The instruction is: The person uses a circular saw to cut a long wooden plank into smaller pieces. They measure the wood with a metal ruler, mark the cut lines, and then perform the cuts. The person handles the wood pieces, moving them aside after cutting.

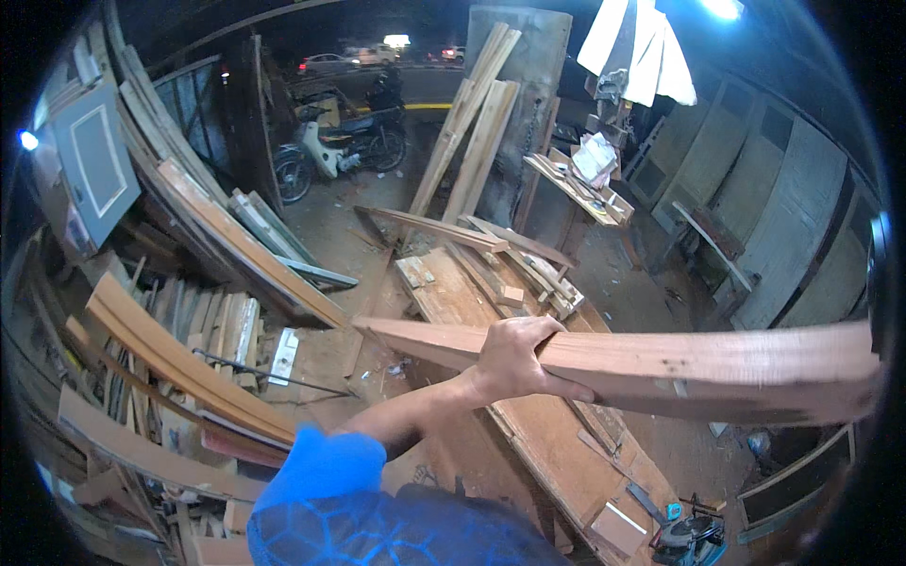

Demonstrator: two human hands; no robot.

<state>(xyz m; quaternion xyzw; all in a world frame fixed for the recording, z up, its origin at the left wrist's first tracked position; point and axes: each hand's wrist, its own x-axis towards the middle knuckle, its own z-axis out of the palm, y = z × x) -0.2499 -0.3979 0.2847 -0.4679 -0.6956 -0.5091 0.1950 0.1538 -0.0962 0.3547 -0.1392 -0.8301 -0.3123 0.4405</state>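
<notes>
My left hand [517,358], reaching in from a blue sleeve, is closed around a thick wooden beam [717,363]. The fingers go over its top and far side, while the thumb lies along the near face. Reddish-brown and roughly level, the beam crosses the view from the middle to the right edge, where its end is cut off. Beneath it stands a long wooden workbench [543,439], running from upper left to lower right. My right hand is not in view.
Offcuts and strips [510,295] lie on the bench's far part. At its near end are a teal tape measure [673,510] and a dark power tool [694,540]. Stacked boards [189,368] fill the left. A motorbike [344,141] stands behind; door panels [783,198] lean at right.
</notes>
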